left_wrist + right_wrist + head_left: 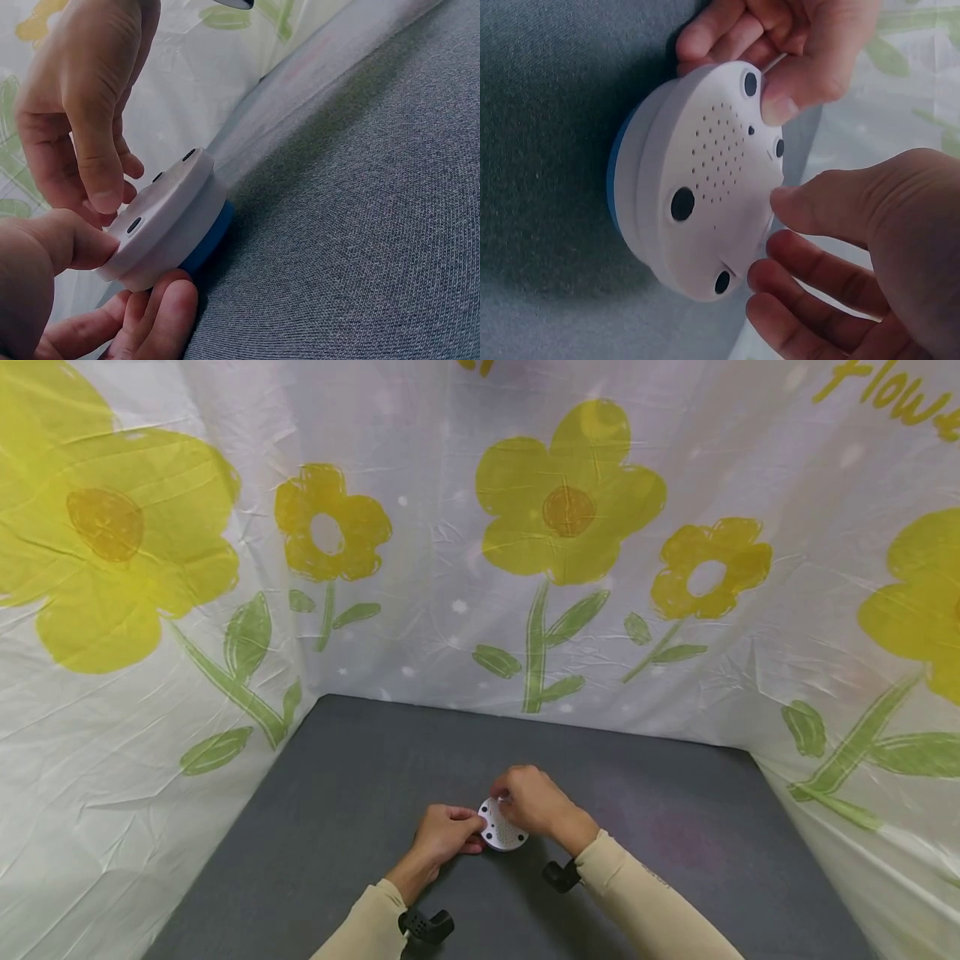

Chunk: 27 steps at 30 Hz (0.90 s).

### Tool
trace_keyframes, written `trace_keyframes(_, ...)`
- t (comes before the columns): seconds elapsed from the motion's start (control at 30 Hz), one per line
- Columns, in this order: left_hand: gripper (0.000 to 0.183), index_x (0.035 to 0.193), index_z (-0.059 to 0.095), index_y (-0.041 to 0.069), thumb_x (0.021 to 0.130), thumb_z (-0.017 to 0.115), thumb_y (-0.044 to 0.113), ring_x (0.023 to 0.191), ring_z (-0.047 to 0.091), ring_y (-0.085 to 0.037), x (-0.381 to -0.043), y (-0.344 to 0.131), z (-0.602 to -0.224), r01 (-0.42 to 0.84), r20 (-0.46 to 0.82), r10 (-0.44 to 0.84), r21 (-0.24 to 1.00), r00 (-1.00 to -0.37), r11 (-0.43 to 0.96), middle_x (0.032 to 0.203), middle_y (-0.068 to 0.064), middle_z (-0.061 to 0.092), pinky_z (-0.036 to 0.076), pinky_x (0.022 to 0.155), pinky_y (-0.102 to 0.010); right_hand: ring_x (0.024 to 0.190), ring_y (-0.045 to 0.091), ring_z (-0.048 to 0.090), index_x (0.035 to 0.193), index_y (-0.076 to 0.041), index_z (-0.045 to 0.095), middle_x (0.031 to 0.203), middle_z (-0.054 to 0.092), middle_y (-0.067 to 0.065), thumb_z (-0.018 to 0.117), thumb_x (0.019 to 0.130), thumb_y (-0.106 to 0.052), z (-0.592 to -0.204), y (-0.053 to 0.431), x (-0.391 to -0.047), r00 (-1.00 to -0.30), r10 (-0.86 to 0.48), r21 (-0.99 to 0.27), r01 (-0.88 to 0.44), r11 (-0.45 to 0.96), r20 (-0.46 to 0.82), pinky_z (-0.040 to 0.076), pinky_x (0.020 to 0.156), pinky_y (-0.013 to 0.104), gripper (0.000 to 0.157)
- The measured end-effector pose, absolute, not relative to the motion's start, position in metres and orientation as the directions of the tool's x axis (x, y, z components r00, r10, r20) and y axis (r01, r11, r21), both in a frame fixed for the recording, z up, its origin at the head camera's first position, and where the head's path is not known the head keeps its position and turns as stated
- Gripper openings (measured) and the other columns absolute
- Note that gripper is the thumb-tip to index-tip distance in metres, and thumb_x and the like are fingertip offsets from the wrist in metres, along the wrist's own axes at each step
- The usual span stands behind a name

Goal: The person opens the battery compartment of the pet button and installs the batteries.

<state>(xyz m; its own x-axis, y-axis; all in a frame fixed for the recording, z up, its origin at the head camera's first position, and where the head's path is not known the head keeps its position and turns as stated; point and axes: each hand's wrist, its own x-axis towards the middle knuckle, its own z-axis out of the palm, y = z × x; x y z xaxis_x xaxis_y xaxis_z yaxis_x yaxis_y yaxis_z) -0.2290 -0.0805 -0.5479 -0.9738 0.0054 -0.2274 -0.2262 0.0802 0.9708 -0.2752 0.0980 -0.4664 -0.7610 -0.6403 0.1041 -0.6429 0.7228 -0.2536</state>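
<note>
A round white device [504, 837] with a grid of small holes and several dark round pads on its upward face lies on the dark surface. Its underside is blue, as the left wrist view shows. My left hand [441, 837] pinches its left edge, with the thumb [86, 244] on the face and the fingers beneath the rim. Over the far edge is my right hand [536, 800], its fingers [814, 270] loosely bent beside the rim. The right thumb [817, 202] is close to the face; whether it touches cannot be made out.
The dark grey fabric-covered table [390, 752] extends around both hands. White sheets [420, 635] printed with yellow flowers rise along its back and sides. Black camera mounts [427, 927] sit at both wrists.
</note>
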Motion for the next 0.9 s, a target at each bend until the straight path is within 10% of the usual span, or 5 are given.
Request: trace_keyframes(0.9,0.021,0.1,0.074,-0.001,0.084,0.075,0.013,0.067,0.072,-0.016,-0.231,-0.08,-0.55,-0.232,-0.233,0.009,0.971,-0.972,0.062,0.084,-0.009,0.074,0.062,0.061,-0.029,0.07,0.011,0.061,0.089,-0.016,0.075,0.081,0.069,-0.004,0.071,0.089,-0.02,-0.465,0.12,-0.286,-0.823,-0.562,-0.244,-0.564,0.789,0.084,0.051,0.06,0.029,0.006)
